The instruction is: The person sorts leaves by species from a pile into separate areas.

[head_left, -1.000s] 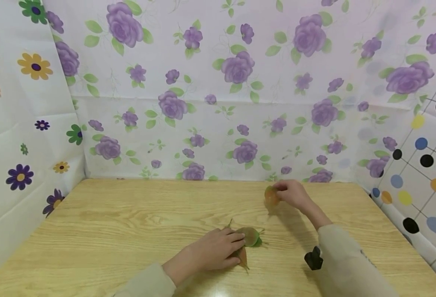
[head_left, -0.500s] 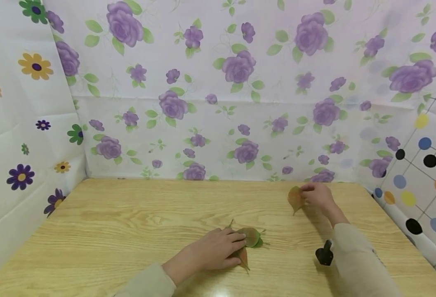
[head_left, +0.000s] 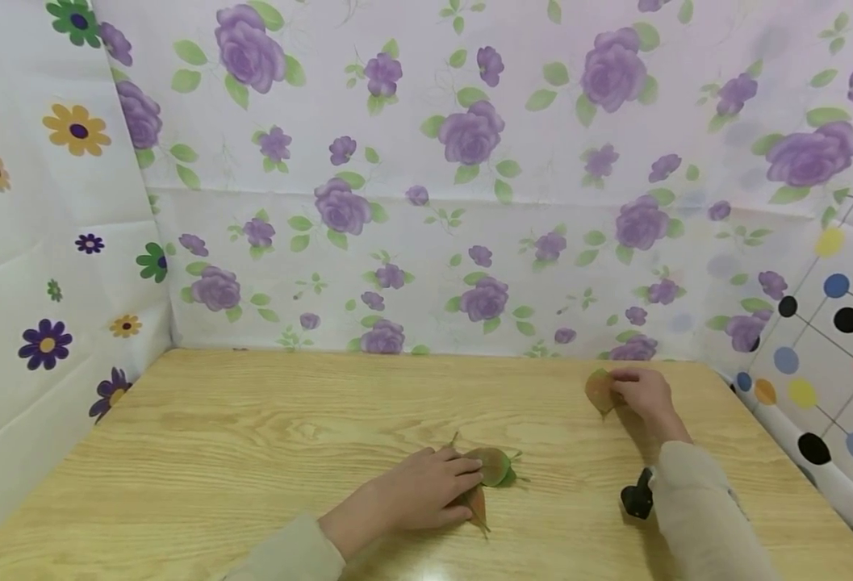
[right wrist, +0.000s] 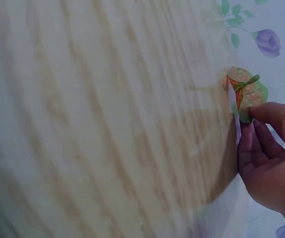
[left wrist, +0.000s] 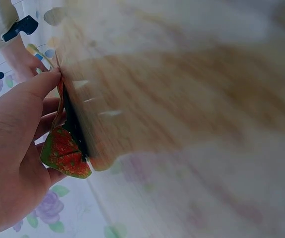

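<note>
My left hand (head_left: 422, 488) rests on a small bunch of leaves (head_left: 493, 466) at the middle front of a wooden table, fingers lying over them. Green leaves with thin stems stick out past the fingertips, and a reddish leaf (head_left: 475, 508) shows beside the thumb. In the left wrist view a red-and-green leaf (left wrist: 65, 153) stands under the palm; the rest of the bunch is partly hidden. Toward the back right, my right hand (head_left: 644, 395) pinches an orange-green leaf (head_left: 600, 391) by its edge. Thumb and fingertips meet on that leaf in the right wrist view.
The pale wooden tabletop (head_left: 252, 452) ends at a back wall sheet (head_left: 411, 266) with purple flowers. A dotted sheet (head_left: 818, 387) borders the right side, a flowered one (head_left: 41, 258) the left. A black wrist device (head_left: 638, 494) hangs by the right sleeve.
My right hand has moved right along the back of the table with the orange-green leaf, slowing lately. My left hand and its bunch of leaves have stayed in place.
</note>
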A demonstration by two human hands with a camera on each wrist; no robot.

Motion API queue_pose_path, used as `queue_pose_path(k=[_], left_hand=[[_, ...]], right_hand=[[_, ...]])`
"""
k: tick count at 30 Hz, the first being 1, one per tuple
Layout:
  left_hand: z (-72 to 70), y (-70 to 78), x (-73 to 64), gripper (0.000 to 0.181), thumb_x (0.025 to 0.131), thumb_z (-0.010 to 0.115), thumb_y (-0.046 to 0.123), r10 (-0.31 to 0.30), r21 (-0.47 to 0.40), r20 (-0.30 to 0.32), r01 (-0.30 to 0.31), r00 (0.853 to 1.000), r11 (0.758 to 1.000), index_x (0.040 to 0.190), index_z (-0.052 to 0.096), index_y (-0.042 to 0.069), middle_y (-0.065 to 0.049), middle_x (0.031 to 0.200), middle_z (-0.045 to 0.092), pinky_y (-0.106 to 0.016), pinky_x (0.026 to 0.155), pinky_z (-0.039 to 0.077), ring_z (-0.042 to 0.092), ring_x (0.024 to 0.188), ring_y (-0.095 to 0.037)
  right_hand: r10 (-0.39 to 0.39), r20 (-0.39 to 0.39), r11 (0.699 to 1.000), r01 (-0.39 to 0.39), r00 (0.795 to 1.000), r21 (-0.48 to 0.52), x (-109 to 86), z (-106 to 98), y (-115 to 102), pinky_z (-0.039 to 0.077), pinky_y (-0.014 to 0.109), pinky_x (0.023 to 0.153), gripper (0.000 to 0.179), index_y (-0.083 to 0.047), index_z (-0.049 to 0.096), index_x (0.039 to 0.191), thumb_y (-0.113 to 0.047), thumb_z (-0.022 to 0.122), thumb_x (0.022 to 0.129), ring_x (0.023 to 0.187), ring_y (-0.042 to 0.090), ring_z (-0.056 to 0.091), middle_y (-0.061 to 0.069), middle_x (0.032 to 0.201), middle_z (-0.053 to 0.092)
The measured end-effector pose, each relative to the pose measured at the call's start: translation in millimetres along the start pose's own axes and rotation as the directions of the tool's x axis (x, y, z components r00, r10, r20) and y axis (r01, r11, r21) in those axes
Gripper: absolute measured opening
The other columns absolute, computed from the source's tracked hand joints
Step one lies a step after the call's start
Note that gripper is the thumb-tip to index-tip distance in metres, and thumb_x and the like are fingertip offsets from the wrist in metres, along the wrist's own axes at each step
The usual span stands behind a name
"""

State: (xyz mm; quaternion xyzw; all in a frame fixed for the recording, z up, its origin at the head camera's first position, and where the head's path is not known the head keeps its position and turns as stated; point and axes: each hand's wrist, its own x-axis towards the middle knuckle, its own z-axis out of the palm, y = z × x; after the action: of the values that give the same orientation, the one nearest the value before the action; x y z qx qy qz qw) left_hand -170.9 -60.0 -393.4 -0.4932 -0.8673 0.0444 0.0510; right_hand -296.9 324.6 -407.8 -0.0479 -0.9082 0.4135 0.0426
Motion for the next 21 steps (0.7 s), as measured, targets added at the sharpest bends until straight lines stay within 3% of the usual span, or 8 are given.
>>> queue_pose_path(k=[4,7,11,21], left_hand=[[-1.0,0.3,-0.4,0.049,0.098,0.052,0.042,-0.002,0.004,0.002,0.002,1.0,1.0,0.137,0.055,0.011,-0.001,0.14,0.051,-0.033,0.096,0.047,0.049,0.124,-0.017],[-1.8,0.9,-0.9,0.05,0.098,0.053,0.042,-0.007,0.002,0.008,0.007,1.0,1.0,0.137,0.055,0.011,-0.001,0.14,0.051,-0.032,0.096,0.046,0.049,0.124,-0.017],[-1.4,1.7,-0.8,0.05,0.098,0.053,0.042,-0.011,0.004,0.013,0.011,1.0,1.0,0.137,0.054,0.011,-0.001,0.14,0.051,-0.032,0.096,0.046,0.049,0.124,-0.017],[-0.3,-0.2,2.6,0.051,0.097,0.053,0.045,-0.015,0.019,0.015,0.014,1.0,1.0,0.136,0.055,0.012,0.0,0.139,0.052,-0.03,0.093,0.048,0.052,0.12,-0.015]], right_hand=[[0.023,-0.016,0.999,-0.022,1.0,0.046,1.4,3.3,3.6,0.054,0.033,0.076,0.035,0.01,0.059,0.123,-0.01,0.058,0.095,0.105,0.04,0.058,0.029,0.12,0.059],[0.026,-0.024,0.998,-0.025,0.999,0.054,0.7,5.2,3.5,0.051,0.042,0.086,0.034,0.011,0.059,0.123,-0.01,0.058,0.095,0.11,0.042,0.054,0.03,0.123,0.057],[0.034,-0.03,0.998,-0.032,0.999,0.058,-1.1,7.0,2.5,0.039,0.053,0.1,0.034,0.01,0.059,0.124,-0.01,0.056,0.095,0.12,0.046,0.045,0.03,0.128,0.053],[0.017,-0.046,0.999,-0.016,0.999,0.035,-1.3,8.0,2.8,0.034,0.057,0.102,0.034,0.009,0.06,0.122,-0.012,0.057,0.096,0.124,0.049,0.039,0.031,0.13,0.051]])
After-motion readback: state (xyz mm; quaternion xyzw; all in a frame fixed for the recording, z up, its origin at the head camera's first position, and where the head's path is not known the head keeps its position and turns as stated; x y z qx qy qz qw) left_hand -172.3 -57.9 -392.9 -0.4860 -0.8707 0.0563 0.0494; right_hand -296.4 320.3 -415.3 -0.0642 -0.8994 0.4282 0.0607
